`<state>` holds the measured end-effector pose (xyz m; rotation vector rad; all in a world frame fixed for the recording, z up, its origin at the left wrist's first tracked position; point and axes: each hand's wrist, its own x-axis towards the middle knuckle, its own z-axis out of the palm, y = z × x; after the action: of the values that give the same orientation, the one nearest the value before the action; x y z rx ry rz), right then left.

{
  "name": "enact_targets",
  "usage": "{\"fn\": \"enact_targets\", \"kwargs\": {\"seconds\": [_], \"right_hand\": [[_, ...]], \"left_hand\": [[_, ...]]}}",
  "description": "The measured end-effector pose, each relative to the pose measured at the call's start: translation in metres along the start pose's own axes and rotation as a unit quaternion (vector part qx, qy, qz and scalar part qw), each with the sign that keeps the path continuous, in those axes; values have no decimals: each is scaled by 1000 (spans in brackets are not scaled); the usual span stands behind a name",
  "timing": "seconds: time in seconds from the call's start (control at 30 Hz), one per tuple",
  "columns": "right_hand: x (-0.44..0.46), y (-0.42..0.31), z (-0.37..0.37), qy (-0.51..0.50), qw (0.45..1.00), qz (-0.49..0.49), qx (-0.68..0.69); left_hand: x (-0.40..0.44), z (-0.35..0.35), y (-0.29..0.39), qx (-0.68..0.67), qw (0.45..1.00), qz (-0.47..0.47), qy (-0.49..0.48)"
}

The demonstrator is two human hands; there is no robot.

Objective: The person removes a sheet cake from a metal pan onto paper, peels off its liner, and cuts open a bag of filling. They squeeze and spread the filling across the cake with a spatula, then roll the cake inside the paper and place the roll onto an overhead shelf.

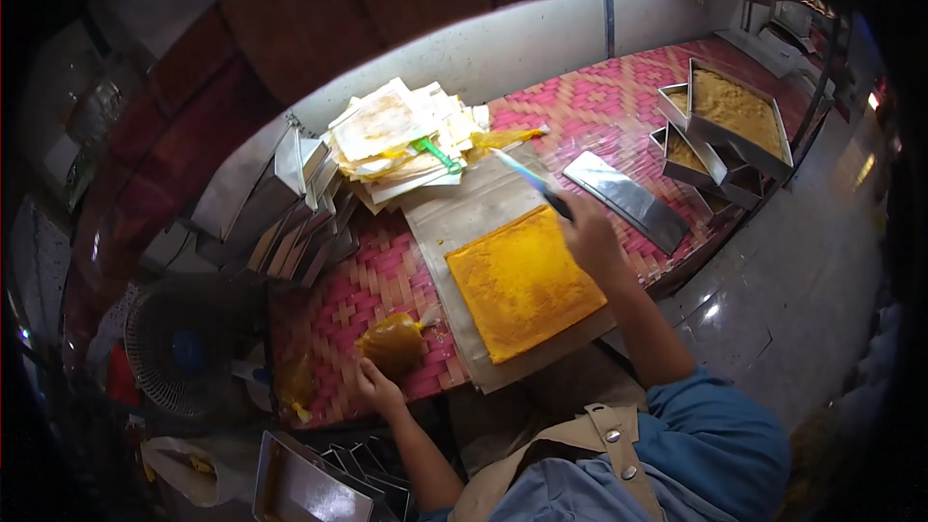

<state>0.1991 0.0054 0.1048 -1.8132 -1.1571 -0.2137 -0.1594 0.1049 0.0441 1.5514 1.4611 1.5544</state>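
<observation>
My right hand is closed around the dark handle of a long-bladed knife, held above the far right corner of a square yellow-orange cake slab. The shiny blade points up and to the left. Beneath the slab lies a sheet of brownish paper. At the near left of the table, my left hand has its fingers at the lower edge of a tied plastic bag of brown-orange filling. Its fingers look curled there, partly hidden by the bag.
Stained paper sheets with a green tool are heaped behind the slab. Metal pans with brown cake stack at the right, beside a flat silver tin. Empty pans lean at left near a fan. Another filled bag lies left.
</observation>
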Motion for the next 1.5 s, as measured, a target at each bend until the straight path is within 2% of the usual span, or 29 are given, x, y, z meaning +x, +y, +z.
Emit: {"fn": "enact_targets", "kwargs": {"seconds": [0.1,0.17,0.23,0.3,0.37,0.4,0.43,0.5,0.53,0.57,0.6,0.67,0.73,0.77,0.8,0.83,0.97,1.03,1.07,1.13,1.17,1.2,1.23,1.27,1.3,1.37,1.4,1.47,1.5], "right_hand": [[-38,52,-29,26,995,64,-70],[-52,65,-42,-24,981,145,-126],[-60,64,-47,-9,978,126,-167],[-59,58,-47,9,974,100,-205],[-60,38,-40,14,1000,5,-12],[-65,16,-39,-105,976,132,135],[-68,-14,-38,-220,901,253,275],[-79,-38,-20,-449,756,221,423],[-86,-55,-16,-472,663,242,529],[-92,-71,-12,-485,556,260,623],[-95,-80,-6,-493,553,260,619],[-100,-91,4,-402,372,246,800],[-96,-90,-1,-399,355,224,815],[-94,-86,-7,-372,341,259,823],[-92,-82,-13,-342,328,294,830],[-92,-80,-19,-319,362,311,819],[-86,-66,-33,-322,364,322,812],[-91,-49,-30,-251,463,358,771],[-90,-37,-26,-253,464,359,769],[-84,-14,-22,-139,549,364,739],[-76,-9,-27,-133,594,324,724],[-65,-5,-31,-126,636,282,706],[-55,-4,-35,-129,635,283,707],[-45,-4,-38,-111,734,219,633],[-38,-4,-40,-91,819,151,546],[-29,-1,-38,-124,834,164,512],[-25,0,-36,-156,847,175,478],[-20,5,-21,-157,858,176,456],[-17,5,-15,-152,881,151,422]], "left_hand": [[-4,9,7,33,996,73,38],[-1,10,0,68,994,73,34],[-1,11,-3,108,991,74,34],[3,19,0,109,975,176,79],[5,18,16,112,966,215,88],[5,16,28,116,956,252,93],[4,14,46,119,956,250,96],[-3,14,90,26,971,229,71],[-8,18,106,30,971,224,75],[-13,25,121,-129,963,236,-3],[-20,32,130,-285,924,242,-77],[-39,43,136,-314,910,205,-176],[-43,49,150,-239,881,326,-245],[-41,48,156,-237,884,323,-240],[-40,48,161,-164,889,350,-246],[-40,48,163,-90,888,374,-252],[-56,53,144,-68,907,331,-250],[-75,47,128,-86,923,324,-189],[-85,43,110,-94,907,360,-199],[-104,36,76,-96,867,413,-260],[-113,32,64,-90,842,431,-311],[-123,27,52,-88,844,429,-310],[-133,22,40,-36,824,352,-442],[-141,19,35,16,783,266,-562],[-146,17,31,16,784,264,-562],[-154,15,28,136,682,45,-717],[-156,16,27,136,683,42,-716],[-162,18,25,-66,602,-191,-773],[-173,24,5,-121,555,-197,-799]]}}
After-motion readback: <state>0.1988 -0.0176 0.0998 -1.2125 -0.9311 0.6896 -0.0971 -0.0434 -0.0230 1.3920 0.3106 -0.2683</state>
